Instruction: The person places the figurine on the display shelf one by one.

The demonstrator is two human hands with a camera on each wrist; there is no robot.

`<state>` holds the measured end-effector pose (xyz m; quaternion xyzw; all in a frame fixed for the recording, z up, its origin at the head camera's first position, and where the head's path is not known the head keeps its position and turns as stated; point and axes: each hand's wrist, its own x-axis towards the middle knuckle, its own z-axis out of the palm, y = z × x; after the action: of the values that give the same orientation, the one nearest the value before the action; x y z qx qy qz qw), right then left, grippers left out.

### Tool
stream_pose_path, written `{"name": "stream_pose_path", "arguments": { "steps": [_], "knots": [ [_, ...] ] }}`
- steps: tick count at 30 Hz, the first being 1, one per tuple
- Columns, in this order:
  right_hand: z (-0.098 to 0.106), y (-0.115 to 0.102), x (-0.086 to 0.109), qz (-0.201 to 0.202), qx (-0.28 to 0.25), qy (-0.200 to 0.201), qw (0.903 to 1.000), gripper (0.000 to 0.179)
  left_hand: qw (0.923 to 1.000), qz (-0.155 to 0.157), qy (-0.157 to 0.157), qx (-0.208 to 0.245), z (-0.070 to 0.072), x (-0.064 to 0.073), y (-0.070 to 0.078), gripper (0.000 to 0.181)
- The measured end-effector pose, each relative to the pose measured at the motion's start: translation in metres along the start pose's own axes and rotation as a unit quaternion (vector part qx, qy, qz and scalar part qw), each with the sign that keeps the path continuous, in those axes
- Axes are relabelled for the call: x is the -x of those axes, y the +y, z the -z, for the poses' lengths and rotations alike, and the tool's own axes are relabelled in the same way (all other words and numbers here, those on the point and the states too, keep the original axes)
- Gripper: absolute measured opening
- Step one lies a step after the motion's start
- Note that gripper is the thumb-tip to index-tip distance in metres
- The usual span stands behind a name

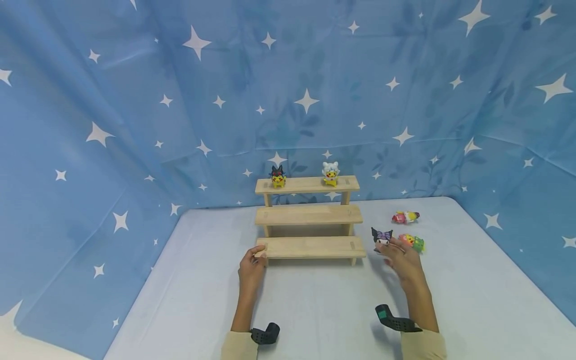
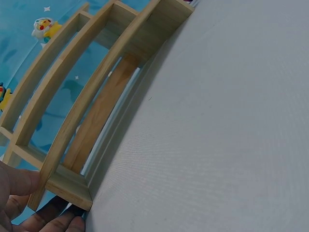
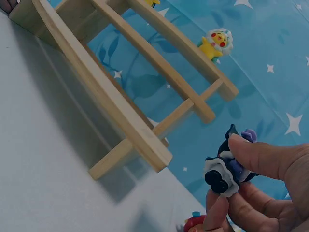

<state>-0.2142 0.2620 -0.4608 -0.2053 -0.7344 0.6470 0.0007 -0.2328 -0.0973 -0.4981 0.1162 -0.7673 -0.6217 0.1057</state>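
Observation:
A three-step wooden shelf stand (image 1: 308,215) stands on the white table. My left hand (image 1: 251,270) grips the left end of its lowest step, the thumb (image 2: 21,181) lying on the board and the other fingers beside and below it. To the right of the stand, my right hand (image 1: 405,262) pinches a small black-and-white figurine (image 3: 226,169) with purple on it, between thumb and fingers. Two yellow figurines occupy the top step: one with a black headpiece (image 1: 278,178) at left, one with a fluffy white hood (image 1: 330,173) at right.
Right of the stand, a red-and-yellow figurine (image 1: 405,217) lies on the table. Nearer, a pink-and-green figurine (image 1: 412,242) lies right by my right hand. A blue star-patterned curtain (image 1: 288,90) hangs behind and around the table's sides.

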Motion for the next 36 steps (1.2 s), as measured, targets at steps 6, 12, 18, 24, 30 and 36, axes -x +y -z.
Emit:
{"name": "stream_pose_path", "arguments": {
  "steps": [6,12,18,24,30,36],
  "knots": [
    [-0.003,-0.007,-0.001,0.017,0.002,0.007,0.9998,0.091,1.0,-0.001,0.003,0.0,0.0,-0.001,-0.001,0.023],
    [-0.009,-0.015,-0.001,0.033,-0.008,0.023,0.9992,0.093,1.0,0.005,0.003,-0.006,0.0,-0.001,0.0,0.024],
    [-0.014,-0.024,0.003,0.065,-0.035,0.011,0.9972,0.085,0.9999,0.008,0.005,-0.013,0.0,-0.002,0.0,0.024],
    [-0.025,-0.03,0.0,0.094,-0.034,-0.013,0.9949,0.078,0.9998,0.005,0.01,-0.014,-0.001,-0.003,-0.003,0.023],
    [-0.04,-0.034,-0.003,0.135,-0.037,-0.036,0.9894,0.068,0.9998,0.0,0.01,-0.015,-0.001,-0.002,-0.003,0.023],
    [-0.057,-0.045,-0.004,0.178,-0.072,-0.093,0.9771,0.062,0.9999,0.001,0.01,-0.014,-0.001,-0.002,-0.002,0.023]
  ]
}}
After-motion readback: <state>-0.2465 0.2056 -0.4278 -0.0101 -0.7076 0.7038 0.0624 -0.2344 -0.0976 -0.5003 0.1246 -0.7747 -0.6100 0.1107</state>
